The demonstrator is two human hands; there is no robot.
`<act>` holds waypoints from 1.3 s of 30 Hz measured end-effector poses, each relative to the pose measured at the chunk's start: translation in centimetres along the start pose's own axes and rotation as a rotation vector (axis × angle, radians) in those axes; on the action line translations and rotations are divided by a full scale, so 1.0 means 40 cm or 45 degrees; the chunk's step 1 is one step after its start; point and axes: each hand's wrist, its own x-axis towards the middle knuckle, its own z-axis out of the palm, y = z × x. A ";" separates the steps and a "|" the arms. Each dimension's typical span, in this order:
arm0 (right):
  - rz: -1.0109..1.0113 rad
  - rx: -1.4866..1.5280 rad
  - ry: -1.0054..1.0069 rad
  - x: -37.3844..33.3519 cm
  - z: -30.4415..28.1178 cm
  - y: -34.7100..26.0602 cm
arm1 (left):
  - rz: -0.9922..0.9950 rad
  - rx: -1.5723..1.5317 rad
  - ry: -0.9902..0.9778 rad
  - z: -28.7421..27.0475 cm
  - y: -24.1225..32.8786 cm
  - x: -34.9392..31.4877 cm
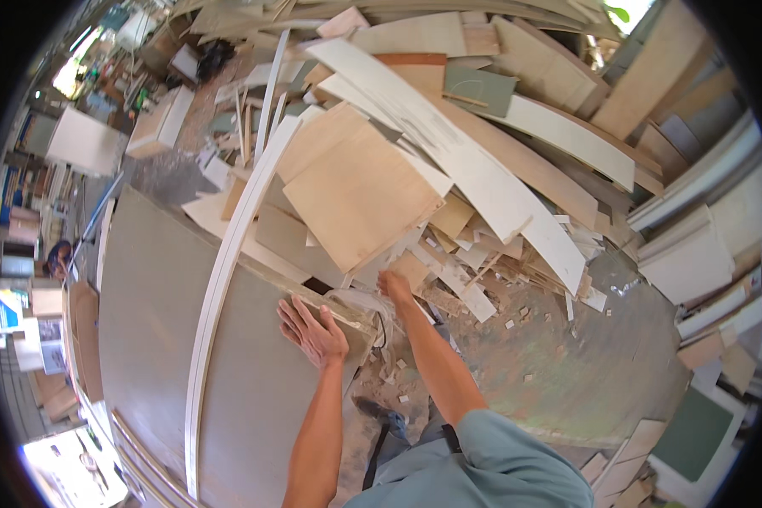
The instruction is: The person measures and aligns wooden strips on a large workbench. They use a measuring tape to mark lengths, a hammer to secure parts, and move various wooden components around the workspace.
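My left hand lies on a grey tabletop close to its edge, with fingers stretched and spread, holding nothing. My right hand is closed just past that edge, near the lower corner of a square plywood panel; whatever its fingers grip is hidden. Between the hands, a crumpled translucent plastic bag hangs by the table edge. A long, narrow white strip runs across the tabletop, left of my left hand.
Beyond the table rises a heap of wood offcuts, with a long white board slanting across it. Small scraps litter the floor at the right. White panels lean along the far right. A pale box stands at the back left.
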 end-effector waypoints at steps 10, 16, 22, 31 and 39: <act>-0.165 -0.207 0.397 0.125 0.107 -0.321 | -0.056 -0.022 -0.124 -0.060 0.040 0.025; -0.173 -0.350 0.455 0.180 0.007 -0.460 | -0.068 0.016 -0.159 -0.062 0.043 0.033; -0.302 -1.264 0.769 0.135 -0.048 -0.438 | -0.085 -0.001 -0.191 -0.068 0.032 0.032; -0.672 -1.624 0.724 0.268 -0.057 -0.525 | -0.085 -0.037 -0.209 -0.075 0.031 0.037; -0.210 -1.779 0.533 0.392 -0.133 -0.609 | -0.086 -0.109 -0.204 -0.086 0.033 0.047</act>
